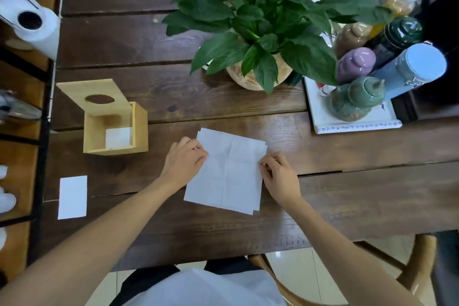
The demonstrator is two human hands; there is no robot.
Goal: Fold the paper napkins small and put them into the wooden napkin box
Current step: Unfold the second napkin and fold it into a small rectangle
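Napkin stack point(227, 171): white paper, thin and limp by the look of it, lying flat on the dark plank table point(347, 194) straight in front of the seated person. Offset far and right edges suggest two or three sheets. Creases cross the top sheet. Likely very light, soft, easy to tear or skid on the wood; best taken at an edge or corner, with the other hand pinning.

Left hand point(185, 161): resting on the stack's left edge, fingers curled down onto the paper; whether it pinches a sheet or only presses, I cannot tell.

Right hand point(279, 176): at the right edge, thumb and fingertips drawn close together at the paper's margin, apparently nipping the top sheet. Uncertain how many layers are caught.

Wooden napkin box point(139, 129): pale wood, to the left of the stack and a little farther away, near but not touching. Open; the lid point(92, 93) with its oval hole tilts back behind it. One small folded napkin point(118, 137) already sits inside, room left beside it.

White card or folded sheet point(72, 197): flat near the table's left edge, well apart from the hands.

Open room: bare planks between stack and box, and towards the near edge. Crowding only at the far right: potted plant point(268, 32) and tray point(352, 124) of bottles and jars, clear of the likely path to the box.
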